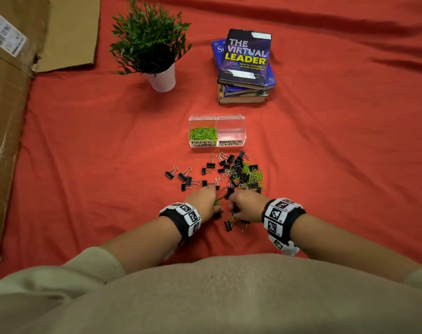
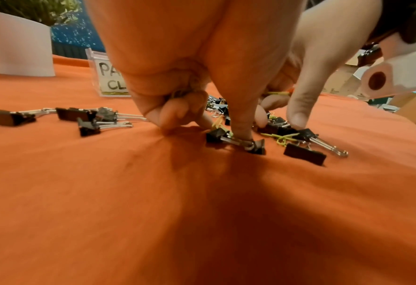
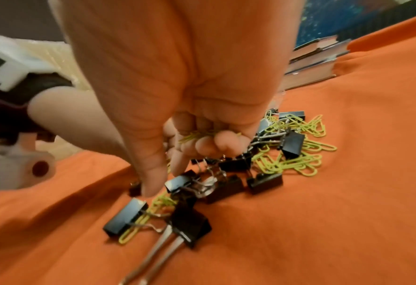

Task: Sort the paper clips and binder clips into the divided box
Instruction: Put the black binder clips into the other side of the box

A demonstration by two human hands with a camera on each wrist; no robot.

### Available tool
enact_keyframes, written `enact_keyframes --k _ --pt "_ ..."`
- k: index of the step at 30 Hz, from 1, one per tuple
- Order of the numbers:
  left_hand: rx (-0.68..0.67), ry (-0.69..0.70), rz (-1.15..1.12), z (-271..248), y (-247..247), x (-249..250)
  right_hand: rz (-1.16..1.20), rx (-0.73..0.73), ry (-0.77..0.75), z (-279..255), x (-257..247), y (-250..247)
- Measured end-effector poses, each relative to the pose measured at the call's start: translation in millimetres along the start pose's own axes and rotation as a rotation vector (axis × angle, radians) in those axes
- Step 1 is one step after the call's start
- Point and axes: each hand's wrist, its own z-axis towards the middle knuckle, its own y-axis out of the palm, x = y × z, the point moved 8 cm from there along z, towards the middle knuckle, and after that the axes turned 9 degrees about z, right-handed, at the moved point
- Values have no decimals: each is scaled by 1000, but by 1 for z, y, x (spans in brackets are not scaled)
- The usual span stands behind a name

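Clear divided box [image 1: 216,121] carries two handwritten labels: "PAPER CLIPS" on the left compartment, "BINDER CLIPS" on the right. Top book [image 1: 245,57] cover reads "THE VIRTUAL LEADER, How to manage a remote workplace".

Matt red cloth [image 1: 84,141]; clear glossy plastic box [image 1: 230,121]

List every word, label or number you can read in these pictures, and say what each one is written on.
"PAPER CLIPS": label on the left compartment of the divided box.
"BINDER CLIPS": label on its right compartment.
"THE VIRTUAL LEADER", "How to manage a remote workplace": cover of the top book.
"S...": blue book beneath, title mostly hidden.
Shipping label on the cardboard: too blurred to read.
Wristband markers: small codes, unreadable.
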Motion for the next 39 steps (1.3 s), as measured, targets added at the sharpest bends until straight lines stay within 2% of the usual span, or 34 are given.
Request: enact_keyframes --k 5,7,11,16,19,23,27,31,34,36,39 --pt "8 0 24 -3 -2 -2 66 98 76 -3 22 -18" --pt "8 -6 21 -4 -1 -2 65 139 63 -6 24 -25" --pt "13 -12 21 -3 -1 -1 -22 69 -48 -9 4 -8" --pt "4 -13 32 -2 -2 -2 -250 29 -35 -9 -6 12" --pt "10 4 -86 -3 -9 -8 -236 2 8 -5 -5 18" --pt "100 9 -301 -2 -42 -17 -186 -65 61 -3 -3 21" --pt "217 -12 -368 13 -89 -29 174 36 29 -4 3 7" --pt "256 -51 -339 42 -128 -42 480 70 117 -5 7 -20" --pt "213 -55 -195 69 -145 -48 684 105 171 -2 8 -45" --pt "155 -44 -90 84 -150 -47 876 125 168 2 4 -62" --pt "139 7 62 101 -149 -41 1068 178 149 11 -5 -90"
